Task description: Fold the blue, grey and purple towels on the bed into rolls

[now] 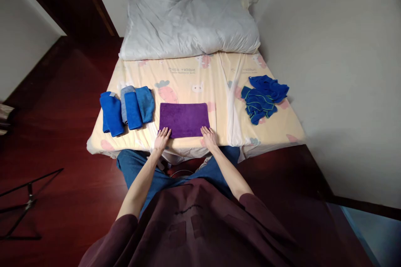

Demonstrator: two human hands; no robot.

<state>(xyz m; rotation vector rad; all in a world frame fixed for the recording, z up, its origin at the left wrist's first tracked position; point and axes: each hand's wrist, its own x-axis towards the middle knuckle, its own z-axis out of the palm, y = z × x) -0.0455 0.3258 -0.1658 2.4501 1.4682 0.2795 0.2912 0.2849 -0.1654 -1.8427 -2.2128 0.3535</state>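
Observation:
A purple towel (pixel 184 119) lies flat as a neat rectangle at the near edge of the bed. On its near left corner rests my left hand (pixel 162 138), fingers stretched out over the cloth. My right hand (pixel 209 136) lies the same way on the near right corner, its fingers extended and flat. Whether either thumb is tucked under the towel's edge cannot be made out.
Folded blue towels (pixel 111 113) and a grey-blue bundle (pixel 145 104) sit on the left of the bed. Crumpled blue cloths (pixel 260 102) lie on the right. A white quilt (pixel 191 25) is piled at the head. A black stand (pixel 29 200) is on the floor at left.

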